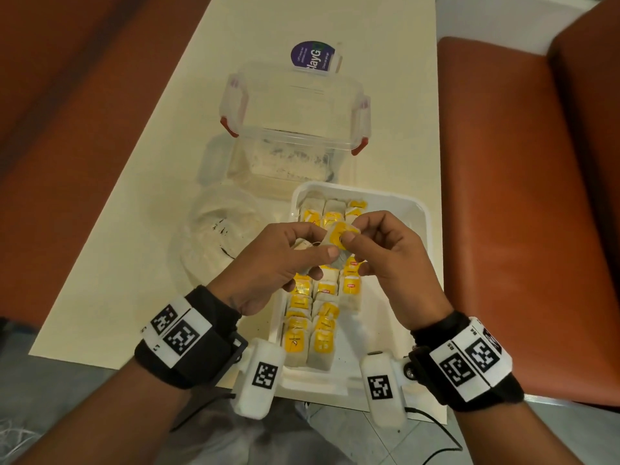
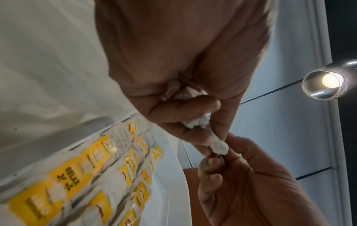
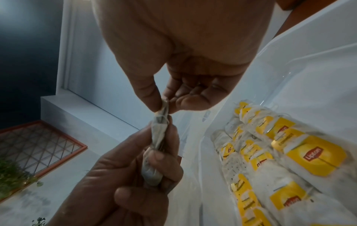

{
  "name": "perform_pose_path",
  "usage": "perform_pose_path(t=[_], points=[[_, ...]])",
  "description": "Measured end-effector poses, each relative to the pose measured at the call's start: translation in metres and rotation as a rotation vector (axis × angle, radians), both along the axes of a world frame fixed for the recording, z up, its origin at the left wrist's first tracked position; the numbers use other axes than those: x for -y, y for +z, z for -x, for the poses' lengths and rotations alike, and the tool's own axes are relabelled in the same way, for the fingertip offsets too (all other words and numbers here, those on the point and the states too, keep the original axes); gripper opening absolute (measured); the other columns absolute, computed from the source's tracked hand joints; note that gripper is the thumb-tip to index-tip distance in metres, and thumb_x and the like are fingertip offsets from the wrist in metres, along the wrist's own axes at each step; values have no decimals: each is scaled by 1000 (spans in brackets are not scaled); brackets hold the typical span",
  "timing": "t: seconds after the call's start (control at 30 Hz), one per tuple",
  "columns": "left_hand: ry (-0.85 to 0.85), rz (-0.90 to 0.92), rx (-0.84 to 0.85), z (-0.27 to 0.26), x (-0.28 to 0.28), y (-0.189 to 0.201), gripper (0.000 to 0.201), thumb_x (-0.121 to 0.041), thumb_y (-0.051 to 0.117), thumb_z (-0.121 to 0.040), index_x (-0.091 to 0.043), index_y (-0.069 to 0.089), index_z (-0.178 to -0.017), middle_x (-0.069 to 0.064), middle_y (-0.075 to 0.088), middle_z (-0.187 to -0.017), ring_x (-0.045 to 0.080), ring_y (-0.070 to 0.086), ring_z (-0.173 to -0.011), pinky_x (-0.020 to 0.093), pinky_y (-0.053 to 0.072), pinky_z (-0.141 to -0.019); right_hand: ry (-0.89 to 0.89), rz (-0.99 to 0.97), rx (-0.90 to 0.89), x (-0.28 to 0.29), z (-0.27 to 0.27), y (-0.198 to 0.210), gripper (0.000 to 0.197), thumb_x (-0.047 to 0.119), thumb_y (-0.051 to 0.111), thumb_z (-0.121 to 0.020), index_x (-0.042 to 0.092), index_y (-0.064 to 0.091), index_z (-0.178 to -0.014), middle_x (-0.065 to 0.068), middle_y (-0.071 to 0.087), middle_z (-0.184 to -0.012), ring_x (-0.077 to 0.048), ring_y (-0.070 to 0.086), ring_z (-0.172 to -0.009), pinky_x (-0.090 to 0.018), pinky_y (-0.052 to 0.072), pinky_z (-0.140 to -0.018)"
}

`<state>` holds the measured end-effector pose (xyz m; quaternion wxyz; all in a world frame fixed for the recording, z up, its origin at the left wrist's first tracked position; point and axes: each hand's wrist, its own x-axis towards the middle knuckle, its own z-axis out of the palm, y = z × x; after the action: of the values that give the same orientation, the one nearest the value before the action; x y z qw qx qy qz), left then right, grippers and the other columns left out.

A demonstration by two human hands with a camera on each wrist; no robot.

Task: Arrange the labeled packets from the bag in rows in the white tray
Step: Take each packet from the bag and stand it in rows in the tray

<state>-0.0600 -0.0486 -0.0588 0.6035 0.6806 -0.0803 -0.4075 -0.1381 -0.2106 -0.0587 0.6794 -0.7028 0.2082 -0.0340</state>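
Both hands hold one tea-bag packet (image 1: 337, 241) with a yellow label above the white tray (image 1: 416, 209). My left hand (image 1: 285, 256) grips its lower body between thumb and curled fingers. My right hand (image 1: 362, 236) pinches the labelled top end. The packet shows edge-on as a grey-white strip (image 3: 159, 134) between the two hands in the right wrist view, and as a crumpled white wad (image 2: 201, 123) in the left wrist view. Several packets with yellow labels (image 1: 322, 317) lie in rows in the tray (image 3: 301, 45), (image 2: 170, 191). The clear plastic bag (image 1: 218, 229) lies crumpled left of the tray.
A clear lidded box with red clips (image 1: 292, 129) stands just beyond the tray, and a purple-labelled item (image 1: 313, 57) lies behind it. The cream table (image 1: 141, 209) is narrow, with orange-brown seats (image 1: 523, 196) on both sides. Its near edge runs by my wrists.
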Motion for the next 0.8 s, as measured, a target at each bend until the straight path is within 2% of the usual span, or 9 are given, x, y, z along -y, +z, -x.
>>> perform_pose_path(t=[0.1,0.27,0.37,0.43,0.53,0.63,0.7,0.8], points=[[-23,6,11,0,-2,2,7,-16,74,-86,-20,71,-92,-9,68,-78,7,62,-61,17,31,-40,12,-29,38,2,-1,3,10,11,69,-91,17,62,-88,8,60,-71,-11,54,-67,-25,46,-57],[-49,6,11,-1,-5,7,6,-19,73,-87,-20,71,-93,4,78,-93,5,59,-62,16,32,-42,33,-41,82,6,-2,8,11,15,70,-88,12,60,-90,3,64,-78,-13,58,-73,-25,48,-60],[-42,6,-1,-1,-5,9,6,-22,72,-88,-19,71,-93,6,78,-94,5,59,-62,16,31,-42,35,-52,80,10,-4,10,11,13,72,-85,14,61,-90,5,66,-75,-12,60,-70,-23,49,-59],[-41,-2,-4,-1,-6,9,5,-22,71,-89,-19,71,-92,6,78,-93,6,59,-62,16,31,-42,56,-48,65,12,-4,11,13,11,72,-86,16,65,-96,2,69,-76,-12,62,-70,-22,50,-60],[-53,-14,0,-1,-7,8,2,-21,73,-88,-21,73,-90,6,78,-93,5,60,-63,16,31,-42,114,46,27,15,-6,11,15,10,73,-87,18,71,-100,0,73,-79,-12,64,-72,-22,51,-61],[-25,-31,-35,-2,-9,8,19,-22,74,-86,-20,71,-105,5,78,-96,7,62,-66,16,34,-44,118,113,35,19,-5,12,8,13,74,-87,20,70,-91,1,73,-81,-16,61,-73,-25,51,-62],[30,-11,-73,-5,-13,10,23,-24,71,-88,-19,70,-110,6,78,-97,7,63,-69,16,38,-47,100,144,27,23,-3,13,7,16,72,-89,20,67,-89,2,72,-81,-15,62,-73,-27,51,-64],[122,67,-147,-12,-20,12,30,-21,70,-86,-16,68,-116,8,75,-98,10,65,-77,18,47,-53,115,210,-33,33,1,11,6,20,70,-92,21,64,-90,-8,73,-83,-23,66,-76,-37,53,-71]])
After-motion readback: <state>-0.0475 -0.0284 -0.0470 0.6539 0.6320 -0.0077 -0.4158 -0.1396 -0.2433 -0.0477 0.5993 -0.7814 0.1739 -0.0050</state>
